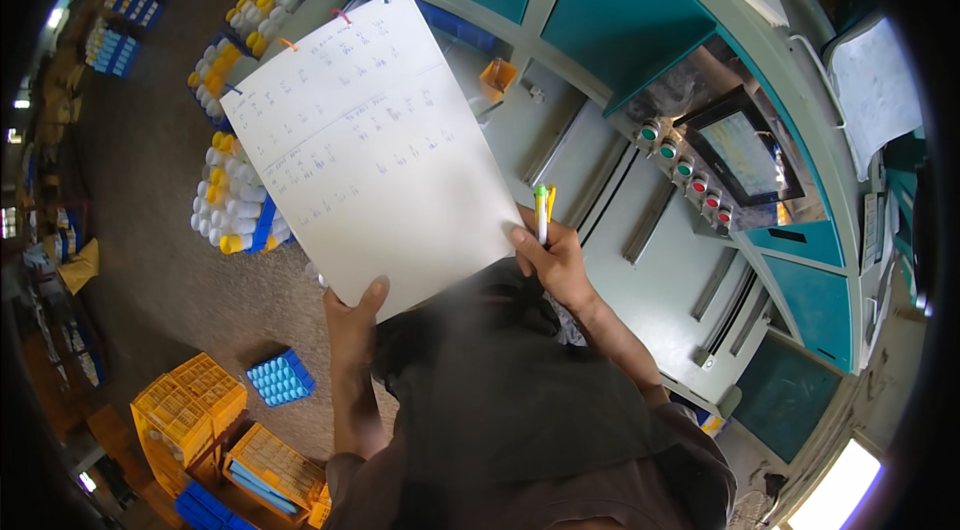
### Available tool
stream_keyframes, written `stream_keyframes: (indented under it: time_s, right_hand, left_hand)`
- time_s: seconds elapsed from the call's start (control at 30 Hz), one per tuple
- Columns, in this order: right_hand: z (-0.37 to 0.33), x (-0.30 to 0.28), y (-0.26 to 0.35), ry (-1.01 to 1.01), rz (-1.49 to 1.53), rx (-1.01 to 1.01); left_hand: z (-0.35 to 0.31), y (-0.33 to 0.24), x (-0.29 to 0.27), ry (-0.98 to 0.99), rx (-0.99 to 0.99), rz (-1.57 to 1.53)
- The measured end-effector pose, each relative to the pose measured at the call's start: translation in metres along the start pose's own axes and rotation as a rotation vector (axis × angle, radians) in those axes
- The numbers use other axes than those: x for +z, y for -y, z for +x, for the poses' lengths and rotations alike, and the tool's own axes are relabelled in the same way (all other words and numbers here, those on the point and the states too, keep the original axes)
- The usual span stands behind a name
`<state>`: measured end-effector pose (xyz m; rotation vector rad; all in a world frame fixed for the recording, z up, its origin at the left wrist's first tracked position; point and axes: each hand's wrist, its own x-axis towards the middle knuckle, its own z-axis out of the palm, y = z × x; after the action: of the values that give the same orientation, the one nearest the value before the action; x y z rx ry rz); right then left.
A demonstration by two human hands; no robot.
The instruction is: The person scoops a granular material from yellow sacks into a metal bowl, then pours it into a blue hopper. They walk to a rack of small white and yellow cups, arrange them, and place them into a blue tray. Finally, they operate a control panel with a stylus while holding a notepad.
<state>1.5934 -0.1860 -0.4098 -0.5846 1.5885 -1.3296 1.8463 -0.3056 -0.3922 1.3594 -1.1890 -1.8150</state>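
A white ring-bound notepad with rows of handwriting is held up before me, tilted, its small coloured rings along the far edge. My left hand grips its near left corner, thumb lying on the page. At the near right corner, my right hand pinches the notepad with the thumb on top. A white pen with a green tip and a yellow part beside it also sticks up from the right hand's fingers. The fingers under the page are hidden.
To the right stands a teal and grey machine with a screen and a row of green and red buttons. Left on the floor are trays of white and yellow bottles, a blue tray and yellow crates.
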Motion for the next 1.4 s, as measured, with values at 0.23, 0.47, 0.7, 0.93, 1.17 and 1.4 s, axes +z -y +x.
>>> stream_keyframes:
  time_s: [0.23, 0.47, 0.7, 0.93, 1.17, 1.4]
  right_hand:
    - [-0.011, 0.011, -0.006, 0.003, 0.050, 0.063]
    - [-0.014, 0.017, -0.012, -0.050, 0.020, 0.027]
    - [-0.016, 0.018, -0.016, -0.015, -0.024, -0.023]
    - [-0.008, -0.052, -0.030, -0.509, -0.022, -0.053]
    - [-0.048, -0.139, -0.020, -1.063, -0.227, -0.248]
    - [-0.028, -0.162, -0.013, -1.240, -0.475, -0.244]
  left_hand:
    - [0.011, -0.015, -0.017, -0.057, 0.114, 0.184]
    - [0.035, -0.086, -0.018, -0.455, 0.963, 0.865]
    - [0.088, -0.103, 0.051, -0.220, 1.173, 1.213]
    - [0.110, -0.092, 0.045, -0.246, 1.441, 1.352]
    - [0.101, -0.095, 0.041, -0.267, 1.506, 1.308]
    - [0.106, -0.093, 0.037, -0.276, 1.506, 1.369]
